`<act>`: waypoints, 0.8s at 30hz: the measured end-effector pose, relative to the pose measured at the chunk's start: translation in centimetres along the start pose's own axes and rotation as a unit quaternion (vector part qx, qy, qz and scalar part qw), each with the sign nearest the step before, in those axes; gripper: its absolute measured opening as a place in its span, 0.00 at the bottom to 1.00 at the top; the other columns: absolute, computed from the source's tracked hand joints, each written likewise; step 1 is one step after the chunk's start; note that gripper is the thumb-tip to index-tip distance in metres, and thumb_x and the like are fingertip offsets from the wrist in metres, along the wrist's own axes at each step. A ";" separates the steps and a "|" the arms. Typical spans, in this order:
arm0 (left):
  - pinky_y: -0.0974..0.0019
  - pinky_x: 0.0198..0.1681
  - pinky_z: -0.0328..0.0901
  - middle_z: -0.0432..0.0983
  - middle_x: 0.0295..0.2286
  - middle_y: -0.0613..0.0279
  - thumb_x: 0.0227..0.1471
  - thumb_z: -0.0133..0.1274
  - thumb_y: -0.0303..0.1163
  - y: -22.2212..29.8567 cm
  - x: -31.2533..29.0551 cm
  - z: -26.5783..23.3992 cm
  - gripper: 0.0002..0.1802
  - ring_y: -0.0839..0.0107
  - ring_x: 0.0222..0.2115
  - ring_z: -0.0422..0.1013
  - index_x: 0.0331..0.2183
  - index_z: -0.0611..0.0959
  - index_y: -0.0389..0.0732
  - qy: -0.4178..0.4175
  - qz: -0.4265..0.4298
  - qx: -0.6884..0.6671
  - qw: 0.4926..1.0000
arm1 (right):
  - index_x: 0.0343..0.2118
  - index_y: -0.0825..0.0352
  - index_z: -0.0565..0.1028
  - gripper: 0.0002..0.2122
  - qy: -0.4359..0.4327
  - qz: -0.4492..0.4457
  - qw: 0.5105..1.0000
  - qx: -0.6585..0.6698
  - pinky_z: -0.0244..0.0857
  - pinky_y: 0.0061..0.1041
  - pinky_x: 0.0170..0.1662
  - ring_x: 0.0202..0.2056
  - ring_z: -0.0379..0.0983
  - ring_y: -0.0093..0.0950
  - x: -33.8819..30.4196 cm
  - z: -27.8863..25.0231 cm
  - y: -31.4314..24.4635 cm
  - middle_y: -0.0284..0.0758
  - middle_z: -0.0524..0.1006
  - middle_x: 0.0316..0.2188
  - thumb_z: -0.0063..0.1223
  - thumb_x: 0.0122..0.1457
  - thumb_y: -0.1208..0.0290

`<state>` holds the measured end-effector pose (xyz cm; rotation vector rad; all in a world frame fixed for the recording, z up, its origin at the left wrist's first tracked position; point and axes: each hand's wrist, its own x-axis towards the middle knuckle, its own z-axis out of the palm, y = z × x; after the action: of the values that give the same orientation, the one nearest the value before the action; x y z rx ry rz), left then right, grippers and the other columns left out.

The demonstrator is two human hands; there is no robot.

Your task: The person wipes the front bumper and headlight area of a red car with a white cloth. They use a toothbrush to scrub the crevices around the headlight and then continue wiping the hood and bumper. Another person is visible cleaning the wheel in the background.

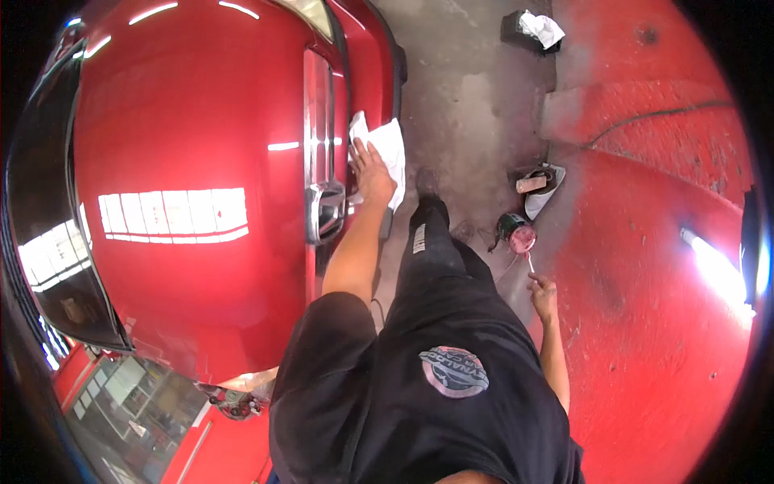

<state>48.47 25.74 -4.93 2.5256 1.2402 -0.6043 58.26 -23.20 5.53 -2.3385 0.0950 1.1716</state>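
Observation:
My left hand (372, 174) lies with its fingers stretched out on a white cloth (390, 147), pressing it to the front of a glossy red car (185, 121), beside the chrome grille (320, 121). Part of the cloth hangs past the hand. Low on my other side, my right hand (544, 295) is closed around a thin white stick-like handle (530, 262). Its upper end meets a dark, can-shaped thing with a round pinkish-red face (522, 237); I cannot tell whether the two are joined.
Near the red wall (637, 323) sits a dark container (548, 179) with a tan block on it. Farther off stands a black box (522, 34) with a white cloth on top. A bright tube light (716, 266) shines at the right. Grey concrete floor (459, 97) separates car and wall.

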 end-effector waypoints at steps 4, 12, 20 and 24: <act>0.47 0.70 0.39 0.33 0.66 0.37 0.42 0.64 0.33 2.3 7.6 -1.8 0.55 0.40 0.67 0.36 0.64 0.51 0.27 0.045 -0.003 -0.046 0.998 | 0.47 0.73 0.79 0.19 0.016 0.007 1.000 0.015 0.59 0.22 0.23 0.18 0.65 0.20 -0.7 0.7 -2.4 0.33 0.75 0.21 0.50 0.52 0.74; 0.47 0.69 0.42 0.36 0.65 0.33 0.41 0.68 0.38 4.3 24.7 -4.8 0.59 0.36 0.66 0.39 0.64 0.50 0.28 0.102 0.031 -0.071 0.992 | 0.46 0.73 0.79 0.18 0.014 0.072 0.997 -0.011 0.59 0.23 0.23 0.18 0.66 0.20 -2.4 0.0 -3.1 0.33 0.75 0.21 0.50 0.52 0.73; 0.47 0.69 0.42 0.42 0.65 0.40 0.46 0.62 0.38 2.8 19.9 -2.7 0.49 0.41 0.67 0.41 0.63 0.57 0.30 0.137 0.047 -0.072 0.987 | 0.46 0.71 0.80 0.17 -0.007 0.036 0.999 -0.034 0.59 0.22 0.23 0.18 0.66 0.19 -1.3 -0.1 -1.9 0.33 0.75 0.19 0.47 0.55 0.74; 0.43 0.68 0.43 0.43 0.65 0.40 0.51 0.54 0.28 -0.2 7.0 2.2 0.38 0.40 0.66 0.42 0.61 0.61 0.30 0.174 0.052 -0.085 0.980 | 0.48 0.72 0.79 0.17 -0.050 -0.023 0.996 -0.069 0.59 0.21 0.22 0.18 0.66 0.17 1.1 -1.2 -2.1 0.33 0.77 0.22 0.46 0.57 0.75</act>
<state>51.60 29.73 -10.22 2.5999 1.1968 -0.0276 60.40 -21.75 6.11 -2.3810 -0.0761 1.3080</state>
